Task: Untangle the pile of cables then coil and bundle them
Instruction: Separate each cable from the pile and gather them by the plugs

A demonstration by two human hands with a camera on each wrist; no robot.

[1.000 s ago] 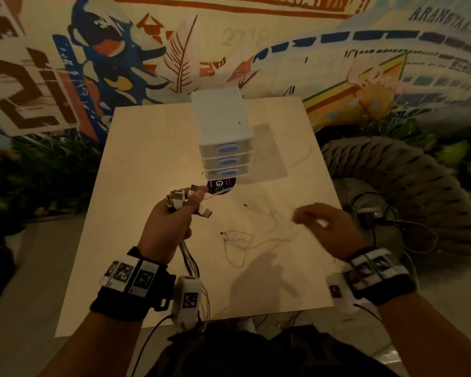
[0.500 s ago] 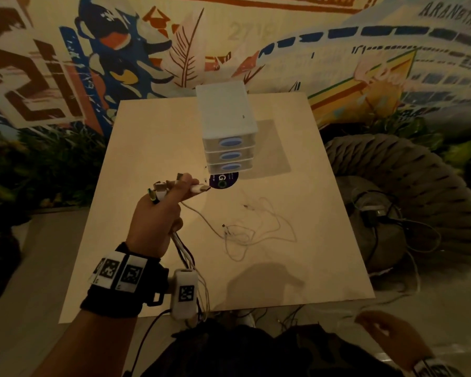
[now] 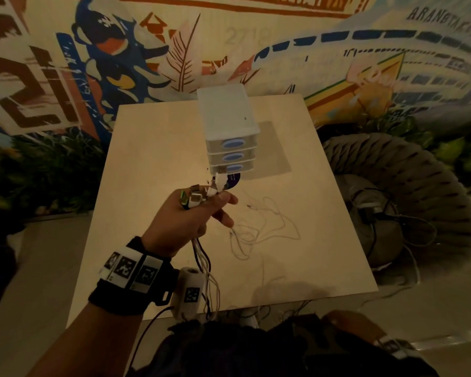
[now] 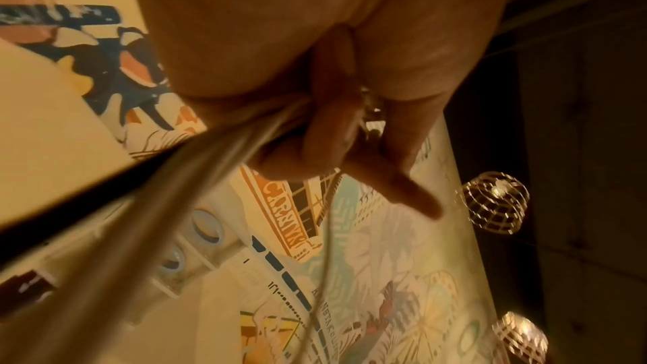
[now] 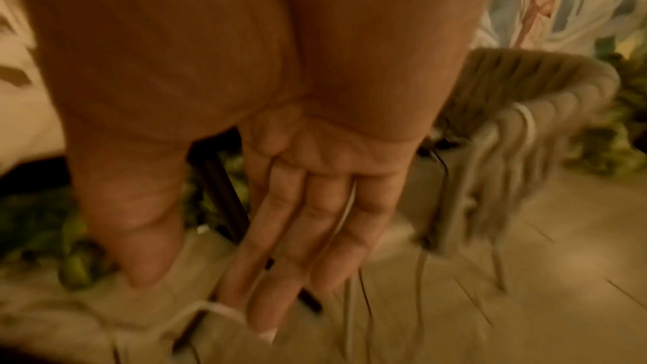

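My left hand is raised over the wooden table and grips a bundle of cables. Their plug ends stick out above my fist, and the cords hang down past my wrist. The left wrist view shows my left hand curled round the cords. A thin white cable lies in loose loops on the table to the right of that hand. My right hand is below the table's near edge, fingers straight and pointing at the floor. A thin white cord shows between two of them.
A white three-drawer box stands on the table's far middle. A woven chair is to the right, with black cables and a charger on its seat. More cords trail on the floor under the table.
My right hand has dropped from above the table to below its near edge. My left hand still holds the bundle and has shifted slightly to the right.
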